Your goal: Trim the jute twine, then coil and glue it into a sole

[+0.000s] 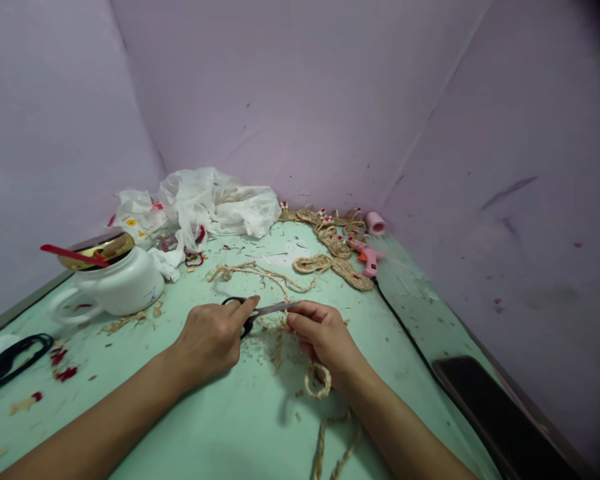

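My left hand (211, 339) is closed on black-handled scissors (274, 308), whose blades point right toward my right fingertips. My right hand (330, 339) pinches a braided, straw-coloured cord between thumb and fingers, close to the blade tips. Below that palm hangs a small cord ring (318, 381). More cord (321, 445) trails onto the table under my right forearm. Farther back, a loose length of cord (260, 268) lies in a loop. Beside it rests a flat bow-like piece of coiled cord (313, 264). Whether the blades touch the cord is unclear.
At left stand a white mug (133, 283) with a red stick (75, 255) across it and a black looped object (17, 363). White plastic bags (220, 203) lie at the back. A pink glue gun (370, 259), its black cable and a dark phone-like slab (490, 407) line the right.
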### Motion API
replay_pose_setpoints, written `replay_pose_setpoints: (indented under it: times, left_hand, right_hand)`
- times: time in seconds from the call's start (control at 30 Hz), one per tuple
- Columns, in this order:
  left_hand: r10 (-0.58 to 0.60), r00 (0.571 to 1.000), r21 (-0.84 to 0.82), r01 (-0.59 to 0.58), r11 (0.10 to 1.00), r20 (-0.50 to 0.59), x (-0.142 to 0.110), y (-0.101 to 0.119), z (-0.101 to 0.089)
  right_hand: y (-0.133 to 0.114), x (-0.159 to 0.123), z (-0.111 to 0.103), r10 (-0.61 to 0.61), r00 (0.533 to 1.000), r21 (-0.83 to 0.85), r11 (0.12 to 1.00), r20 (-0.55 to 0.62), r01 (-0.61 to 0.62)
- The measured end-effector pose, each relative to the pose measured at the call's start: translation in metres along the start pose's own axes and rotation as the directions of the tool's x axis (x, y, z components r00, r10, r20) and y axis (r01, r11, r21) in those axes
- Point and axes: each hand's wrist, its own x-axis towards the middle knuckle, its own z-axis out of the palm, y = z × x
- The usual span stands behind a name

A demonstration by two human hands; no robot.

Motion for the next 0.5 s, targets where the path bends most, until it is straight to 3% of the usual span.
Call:
replay_pose_setpoints:
  times: [0.13, 0.23, 0.37, 0.43, 0.5]
  left_hand:
    - [-0.142, 0.990, -0.288, 0.132, 0.948, -0.015, 0.002, -0.001, -0.004]
    - [-0.339, 0.941, -0.462, 0.304, 0.833, 0.007, 0.004, -0.004, -0.005]
    - [-0.471, 0.879, -0.589, 0.418, 0.692, 0.071, 0.007, -0.004, -0.003]
    - [-0.548, 0.827, -0.737, 0.447, 0.507, 0.124, 0.009, -0.003, -0.004]
    - [-0.624, 0.751, -0.853, 0.456, 0.255, 0.215, 0.013, -0.002, -0.007]
  right_hand:
    - [-0.001, 0.002, -0.003, 0.100, 0.994, 0.125, 0.987, 0.035, -0.104]
    - [-0.001, 0.004, -0.006, 0.133, 0.990, 0.145, 0.980, 0.045, -0.138]
    - [0.001, 0.007, -0.008, 0.140, 0.987, 0.155, 0.976, 0.079, -0.151]
    - [0.002, 0.007, -0.008, 0.132, 0.987, 0.143, 0.979, 0.092, -0.144]
    - [0.002, 0.006, -0.008, 0.110, 0.990, 0.114, 0.986, 0.087, -0.119]
